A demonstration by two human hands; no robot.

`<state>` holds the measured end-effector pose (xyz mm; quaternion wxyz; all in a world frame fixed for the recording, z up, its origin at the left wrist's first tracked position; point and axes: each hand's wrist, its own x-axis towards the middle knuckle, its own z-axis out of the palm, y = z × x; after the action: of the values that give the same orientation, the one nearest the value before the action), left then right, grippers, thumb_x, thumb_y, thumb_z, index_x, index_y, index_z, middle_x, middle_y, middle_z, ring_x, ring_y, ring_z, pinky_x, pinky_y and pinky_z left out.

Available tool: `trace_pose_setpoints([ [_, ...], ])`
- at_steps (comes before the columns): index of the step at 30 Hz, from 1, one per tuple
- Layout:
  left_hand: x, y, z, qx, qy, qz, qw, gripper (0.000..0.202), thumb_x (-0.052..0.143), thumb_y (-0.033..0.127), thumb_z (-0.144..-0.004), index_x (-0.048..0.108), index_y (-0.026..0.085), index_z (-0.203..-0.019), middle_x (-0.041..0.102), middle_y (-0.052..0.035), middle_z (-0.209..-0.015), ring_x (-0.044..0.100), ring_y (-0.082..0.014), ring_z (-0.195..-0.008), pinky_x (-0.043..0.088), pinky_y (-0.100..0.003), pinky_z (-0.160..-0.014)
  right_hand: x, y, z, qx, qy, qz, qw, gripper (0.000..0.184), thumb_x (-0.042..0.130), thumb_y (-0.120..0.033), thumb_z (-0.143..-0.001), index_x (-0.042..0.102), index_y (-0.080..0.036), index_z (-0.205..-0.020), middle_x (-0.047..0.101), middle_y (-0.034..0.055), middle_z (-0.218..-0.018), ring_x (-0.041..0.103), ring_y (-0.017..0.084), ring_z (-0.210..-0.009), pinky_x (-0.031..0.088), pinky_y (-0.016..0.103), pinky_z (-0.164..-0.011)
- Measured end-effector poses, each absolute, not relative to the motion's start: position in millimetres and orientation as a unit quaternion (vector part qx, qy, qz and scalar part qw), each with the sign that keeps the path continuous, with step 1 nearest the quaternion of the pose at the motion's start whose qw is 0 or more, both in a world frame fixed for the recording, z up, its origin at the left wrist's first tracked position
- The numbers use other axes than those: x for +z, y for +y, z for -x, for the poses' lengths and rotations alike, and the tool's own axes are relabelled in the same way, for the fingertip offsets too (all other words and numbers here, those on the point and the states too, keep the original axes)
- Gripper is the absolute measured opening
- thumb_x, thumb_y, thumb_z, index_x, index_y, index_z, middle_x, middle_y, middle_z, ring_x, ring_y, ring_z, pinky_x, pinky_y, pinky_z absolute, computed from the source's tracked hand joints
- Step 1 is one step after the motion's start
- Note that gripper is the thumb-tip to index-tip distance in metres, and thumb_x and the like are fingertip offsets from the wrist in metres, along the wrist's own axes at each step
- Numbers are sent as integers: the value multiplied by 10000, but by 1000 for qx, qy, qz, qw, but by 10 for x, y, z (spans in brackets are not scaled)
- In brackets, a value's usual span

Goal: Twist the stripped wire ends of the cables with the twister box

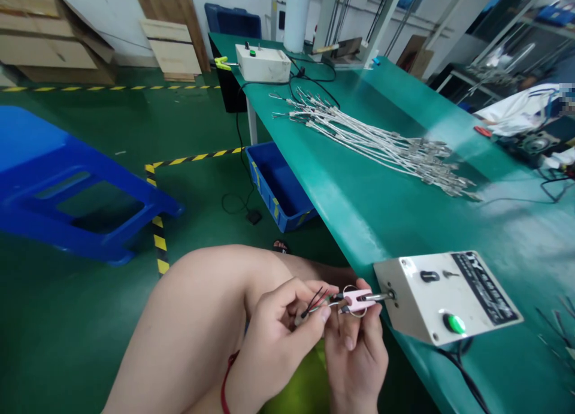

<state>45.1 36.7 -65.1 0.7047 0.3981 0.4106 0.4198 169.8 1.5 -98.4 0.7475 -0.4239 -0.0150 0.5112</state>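
Observation:
My left hand (281, 336) is closed in a pinch on a thin cable end with loose wires (317, 302), black and red among them. Its tips point right, at a pink clamp-like fitting (357, 300) on a metal shaft (380, 296). The shaft comes out of the side of a white control box (449, 297) with a black knob, a toggle switch and a lit green button. My right hand (357, 348) has its fingers closed around the pink fitting from below and behind. A thin wire ring surrounds the fitting. The exact contact between wires and fitting is too small to tell.
On the green table (359, 222) lies a bundle of white cables (368, 135). A second white box (263, 63) stands at its far end. A blue crate (281, 186) sits on the floor beside the table, and a blue stool (67, 180) stands left. A person's sleeve (516, 111) shows right.

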Motion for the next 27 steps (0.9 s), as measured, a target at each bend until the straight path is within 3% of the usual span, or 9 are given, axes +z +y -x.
trace_pose_setpoints([
  [6, -645, 391, -488, 423, 413, -412, 693, 135, 744, 264, -945, 690, 185, -849, 774, -93, -1103, 754, -248, -953, 590, -312, -787, -962, 21, -1693, 514, -4, 425, 745, 382, 809, -464, -888, 764, -274, -1216, 486, -78, -434, 579, 121, -562, 593, 293, -843],
  [13, -624, 393, -510, 436, 411, -418, 683, 113, 716, 235, -955, 689, 194, -853, 765, -76, -1086, 751, -238, -986, 600, -305, -827, -961, 27, -1665, 504, -24, 426, 751, 398, 799, -482, -885, 764, -246, -1203, 482, -86, -419, 425, 78, -450, 570, 249, -739],
  [21, -624, 379, -510, 436, 413, -423, 679, 141, 691, 236, -983, 682, 180, -854, 754, -67, -1110, 755, -204, -958, 601, -265, -815, -986, 31, -1669, 504, -54, 421, 752, 399, 742, -483, -930, 735, -234, -1241, 463, -91, -444, 413, 86, -464, 550, 260, -721],
  [27, -641, 359, -511, 432, 415, -438, 670, 141, 687, 227, -988, 680, 177, -856, 751, -72, -1140, 752, -199, -969, 612, -286, -890, -1001, -5, -1671, 513, -74, 415, 747, 463, 692, -496, -959, 682, -219, -1330, 451, -89, -489, 445, 104, -509, 549, 290, -740],
])
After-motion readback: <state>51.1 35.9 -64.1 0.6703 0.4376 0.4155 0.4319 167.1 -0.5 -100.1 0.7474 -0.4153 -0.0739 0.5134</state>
